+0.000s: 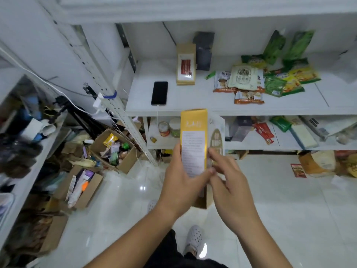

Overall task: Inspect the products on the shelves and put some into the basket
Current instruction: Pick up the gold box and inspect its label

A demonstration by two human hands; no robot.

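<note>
White shelving and glossy pale floor tiles frame a cluttered stockroom, where a person standing at a shelf unit (222, 108) holds up a tall yellow carton (194, 140) at frame centre for a look at its printed side panel. The left hand (178, 183) grips the carton's lower half, thumb laid across the white text panel; the right hand (229, 187) is blurred, its fingers loosely spread and touching the carton's right edge.

The carton looks like thin, smooth paperboard with crisp corners: likely light and stiff, though easily dented, so a hold across its broad faces near the middle seems safest. No basket is in view.

On the shelf at 12 o'clock stands a kraft-paper box (185, 64) with a red label; at 11 o'clock lies a black phone (159, 93) on its cable. Crinkly foil snack packets (249, 84), green, yellow and cream, sprawl at 1 o'clock. Open cardboard boxes (113, 149) sit on the floor at 9 o'clock.
</note>
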